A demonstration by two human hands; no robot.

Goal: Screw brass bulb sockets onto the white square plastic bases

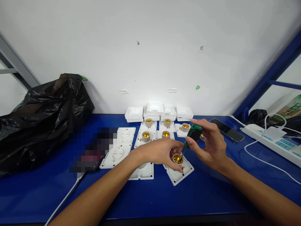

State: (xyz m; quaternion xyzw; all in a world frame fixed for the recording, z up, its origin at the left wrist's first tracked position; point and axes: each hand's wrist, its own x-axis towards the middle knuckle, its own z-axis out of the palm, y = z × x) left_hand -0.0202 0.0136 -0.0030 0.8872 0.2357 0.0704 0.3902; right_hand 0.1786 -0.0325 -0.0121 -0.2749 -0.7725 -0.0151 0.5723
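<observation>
A screwdriver [194, 133] with a green and black handle is gripped by my right hand [210, 144]. Its shaft slants down into a brass-lined lamp socket [177, 158] on a square white base plate [176, 176]. Around that socket curl the fingers of my left hand [164, 152], thumb at its near side, steadying it on the table. Behind my hands stand several more white plates with round lamp sockets [146, 135]. Two flat white plates without sockets [117, 153] lie to the left. My left wrist partly covers a plate [147, 172] beneath it.
White box-shaped covers [154, 108] are stacked against the wall. A big black plastic bag [47, 116] fills the left side. On the right lie a phone [227, 129] and a white power strip [277, 141] with cables. A blurred-out object with a white cable [64, 198] sits at left.
</observation>
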